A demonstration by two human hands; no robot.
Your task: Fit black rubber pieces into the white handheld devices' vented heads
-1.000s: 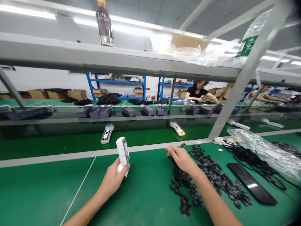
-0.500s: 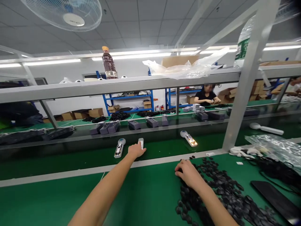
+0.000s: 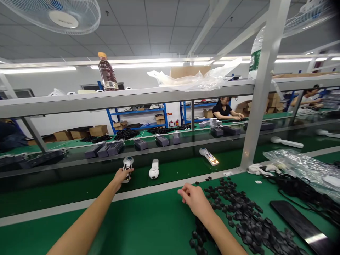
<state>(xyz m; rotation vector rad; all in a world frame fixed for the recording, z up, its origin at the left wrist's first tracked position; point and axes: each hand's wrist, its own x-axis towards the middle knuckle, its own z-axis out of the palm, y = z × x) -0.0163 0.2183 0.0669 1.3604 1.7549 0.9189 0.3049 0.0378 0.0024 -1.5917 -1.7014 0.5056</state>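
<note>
My left hand [image 3: 122, 177] is closed around the handle of a white handheld device [image 3: 128, 161] with a round head and an open-faced handle, on the green belt. Just right of it lies a second white device [image 3: 154, 169], its round head toward me. Farther right is a third device [image 3: 209, 157], its handle open and glowing yellow inside. Over the near green table, my right hand [image 3: 195, 199] has its fingers curled together at the left edge of a pile of small black pieces [image 3: 241, 207]. Whatever its fingertips may hold is hidden.
Grey boxes [image 3: 140, 143] line the belt's far side. A metal post [image 3: 261, 85] rises at right, beneath a shelf [image 3: 132, 95] bearing a bottle [image 3: 107, 72]. Clear plastic bags [image 3: 297, 164], black cables [image 3: 289, 187] and a black slab [image 3: 297, 223] lie at right. A co-worker [image 3: 225, 109] sits across.
My left hand has left the middle device and moved left onto the open-handled one. My right hand's fingers are more curled. The whole view has shifted slightly.
</note>
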